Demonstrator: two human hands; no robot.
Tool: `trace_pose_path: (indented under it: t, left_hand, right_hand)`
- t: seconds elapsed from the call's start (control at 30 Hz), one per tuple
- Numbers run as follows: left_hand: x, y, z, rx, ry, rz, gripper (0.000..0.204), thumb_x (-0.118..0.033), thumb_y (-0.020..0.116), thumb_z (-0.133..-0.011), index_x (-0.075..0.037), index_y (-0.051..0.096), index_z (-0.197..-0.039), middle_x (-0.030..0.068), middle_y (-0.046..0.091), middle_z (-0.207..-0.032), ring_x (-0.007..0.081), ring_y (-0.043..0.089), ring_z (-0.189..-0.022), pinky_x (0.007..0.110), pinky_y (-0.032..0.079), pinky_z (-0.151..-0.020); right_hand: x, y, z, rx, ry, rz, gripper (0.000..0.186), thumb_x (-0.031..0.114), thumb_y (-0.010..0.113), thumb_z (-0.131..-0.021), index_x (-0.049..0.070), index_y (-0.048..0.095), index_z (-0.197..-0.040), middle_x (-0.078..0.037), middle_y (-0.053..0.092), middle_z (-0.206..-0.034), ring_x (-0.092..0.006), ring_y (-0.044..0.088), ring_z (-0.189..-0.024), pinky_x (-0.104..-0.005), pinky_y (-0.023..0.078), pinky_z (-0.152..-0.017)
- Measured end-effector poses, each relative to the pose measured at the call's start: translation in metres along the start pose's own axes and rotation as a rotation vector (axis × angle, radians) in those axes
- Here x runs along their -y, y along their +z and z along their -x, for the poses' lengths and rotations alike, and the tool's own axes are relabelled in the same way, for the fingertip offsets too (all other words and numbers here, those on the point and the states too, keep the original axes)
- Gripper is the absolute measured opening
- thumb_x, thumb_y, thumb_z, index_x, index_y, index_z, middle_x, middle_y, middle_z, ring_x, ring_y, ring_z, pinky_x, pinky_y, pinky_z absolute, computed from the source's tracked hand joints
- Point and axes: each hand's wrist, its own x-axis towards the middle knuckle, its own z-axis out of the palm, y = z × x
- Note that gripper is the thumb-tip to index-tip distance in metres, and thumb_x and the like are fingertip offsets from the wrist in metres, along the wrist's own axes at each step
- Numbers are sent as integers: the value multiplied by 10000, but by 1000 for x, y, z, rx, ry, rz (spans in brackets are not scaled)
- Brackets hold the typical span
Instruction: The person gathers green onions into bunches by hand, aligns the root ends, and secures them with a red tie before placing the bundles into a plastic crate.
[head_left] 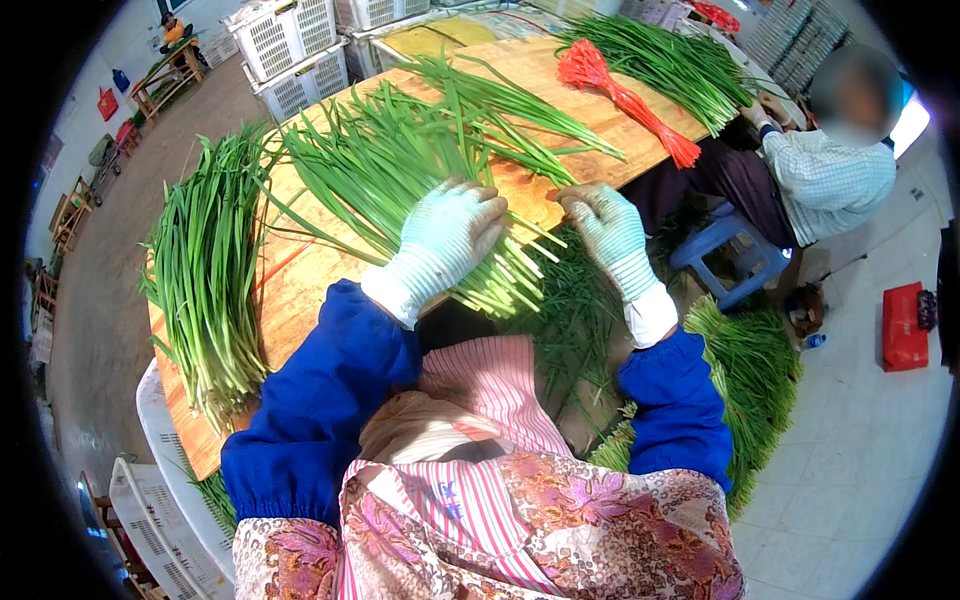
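Left hand [452,235] lies over the main bunch of green stalks [365,175], fingers bent, grip unclear; bunch on wooden worktop [290,320], pale ends past near edge; right hand [603,232] near smaller bunch's [530,112] ends, fingers curled, can't tell if gripping.

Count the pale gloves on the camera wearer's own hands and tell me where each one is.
2: one on the left hand, over the green stalks; one on the right hand, at the wooden tabletop's near edge. Neither is hidden.
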Motion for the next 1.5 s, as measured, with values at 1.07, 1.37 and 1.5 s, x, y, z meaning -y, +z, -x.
trace_pose_path:
  t: [1.07,1.37,1.5]
  left_hand:
    - [-11,-10,-18,-289,93,-37,309,-110,646,-725,-58,599,-1026,108,605,-1020,317,564,-968,414,454,-855]
    - [-1,3,1,-52,-21,36,231,-127,619,-778,-49,611,-995,115,626,-978,314,590,-917,402,469,-823]
    - [-5,-1,1,-53,-52,23,219,-126,621,-777,-50,614,-982,116,628,-981,317,593,-909,393,480,-799]
  right_hand:
    - [12,21,11,-223,-538,318,201,69,658,-688,95,602,-879,-82,605,-886,-295,586,-792,-383,484,-670]
    - [6,5,6,57,42,-120,295,298,625,-832,31,689,-939,-148,663,-912,-234,651,-844,-318,498,-763]
    - [19,4,-13,335,223,-70,389,384,613,-807,14,687,-902,-178,665,-758,-243,656,-738,-325,497,-716]
